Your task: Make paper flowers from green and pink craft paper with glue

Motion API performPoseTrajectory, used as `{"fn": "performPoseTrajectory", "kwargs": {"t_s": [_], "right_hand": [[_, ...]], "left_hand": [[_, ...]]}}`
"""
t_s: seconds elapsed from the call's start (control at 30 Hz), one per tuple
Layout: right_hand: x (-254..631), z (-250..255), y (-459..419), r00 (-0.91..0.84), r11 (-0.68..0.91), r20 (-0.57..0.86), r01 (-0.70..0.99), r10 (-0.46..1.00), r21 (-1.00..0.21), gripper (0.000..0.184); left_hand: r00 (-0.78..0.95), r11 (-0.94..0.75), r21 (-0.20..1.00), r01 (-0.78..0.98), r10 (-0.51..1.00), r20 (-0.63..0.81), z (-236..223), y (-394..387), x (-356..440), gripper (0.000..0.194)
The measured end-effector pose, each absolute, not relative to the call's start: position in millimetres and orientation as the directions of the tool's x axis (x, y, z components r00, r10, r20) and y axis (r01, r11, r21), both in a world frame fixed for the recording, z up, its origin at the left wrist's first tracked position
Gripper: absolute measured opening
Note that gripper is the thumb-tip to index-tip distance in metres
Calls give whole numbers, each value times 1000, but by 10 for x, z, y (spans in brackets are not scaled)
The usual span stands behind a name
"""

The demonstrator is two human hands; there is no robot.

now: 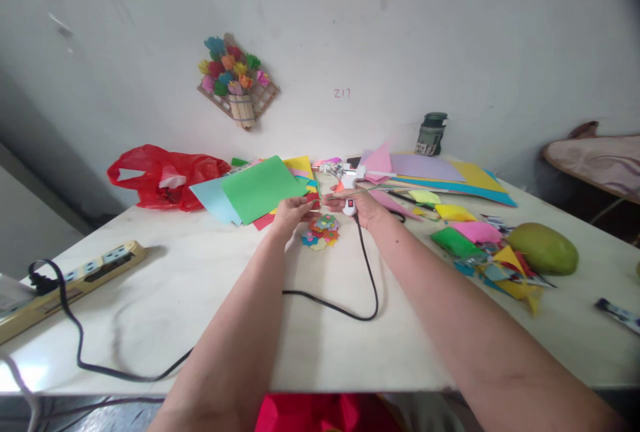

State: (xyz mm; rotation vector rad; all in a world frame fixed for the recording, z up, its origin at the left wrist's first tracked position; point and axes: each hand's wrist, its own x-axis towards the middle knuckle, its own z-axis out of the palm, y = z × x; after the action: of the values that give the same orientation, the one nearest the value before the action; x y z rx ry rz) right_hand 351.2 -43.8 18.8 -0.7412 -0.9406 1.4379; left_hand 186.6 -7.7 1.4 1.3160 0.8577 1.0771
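My right hand is wrapped round a white glue gun whose black cord loops back across the white table. My left hand pinches a small red paper piece right at the gun's tip. Just below both hands lies a cluster of small coloured paper flowers. A green sheet over a light blue one lies just left of my left hand.
A red plastic bag sits at the back left, a beige power strip at the left edge. Coloured sheets, paper scraps and a green fruit fill the right side. A dark jar stands by the wall.
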Motion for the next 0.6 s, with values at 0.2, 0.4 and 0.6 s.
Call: {"fn": "performPoseTrajectory", "kwargs": {"t_s": [0.2,0.4,0.6], "right_hand": [[3468,190,-472,-127,61,121,-398,984,-915,12],[3424,187,-463,-132,60,119,-379,984,-923,14],[3416,201,-469,-131,61,117,-371,984,-927,19]], "left_hand": [[294,-80,976,-201,946,138,-3,-36,1864,24],[271,-82,961,-264,950,156,-1,-30,1858,20],[256,-86,955,-282,953,161,-2,-33,1855,19]]}}
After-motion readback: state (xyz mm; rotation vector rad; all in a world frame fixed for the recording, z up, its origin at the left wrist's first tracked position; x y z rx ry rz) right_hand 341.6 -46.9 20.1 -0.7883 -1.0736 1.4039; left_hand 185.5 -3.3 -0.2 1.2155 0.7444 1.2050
